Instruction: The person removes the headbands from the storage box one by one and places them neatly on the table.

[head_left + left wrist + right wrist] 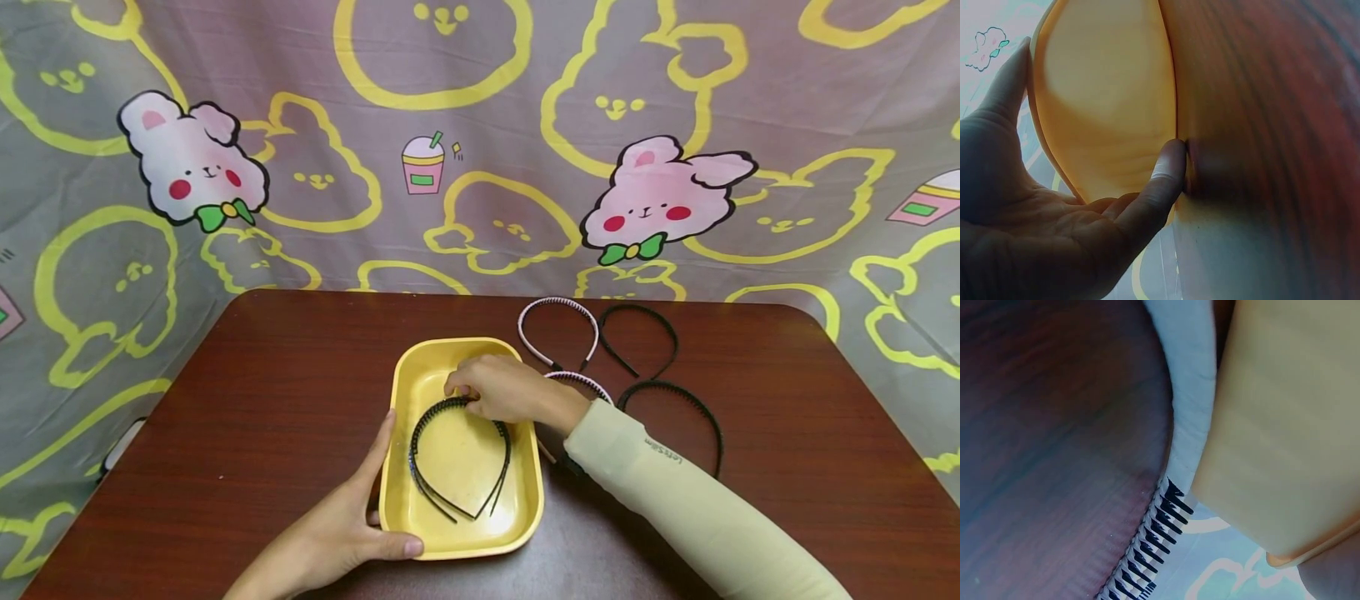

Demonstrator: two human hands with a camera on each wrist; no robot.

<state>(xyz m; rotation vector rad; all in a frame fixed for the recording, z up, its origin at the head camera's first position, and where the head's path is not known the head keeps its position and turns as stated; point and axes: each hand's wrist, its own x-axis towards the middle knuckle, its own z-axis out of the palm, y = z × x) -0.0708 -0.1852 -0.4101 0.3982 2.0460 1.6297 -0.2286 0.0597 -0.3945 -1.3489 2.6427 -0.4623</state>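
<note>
A yellow plastic basin stands on the table with several thin black toothed headbands lying overlapped inside. My left hand grips its near left corner, thumb against the near side and index finger along the left wall. The left wrist view shows the hand cupped around the basin's outer wall. Inside the basin, my right hand has its fingers curled at the top of a black headband and pinches it; the fingertips are partly hidden. The right wrist view misses that grip.
Right of the basin lie a pink headband, another pink headband partly under the right arm, and black headbands farther right. A patterned cloth hangs behind the brown table.
</note>
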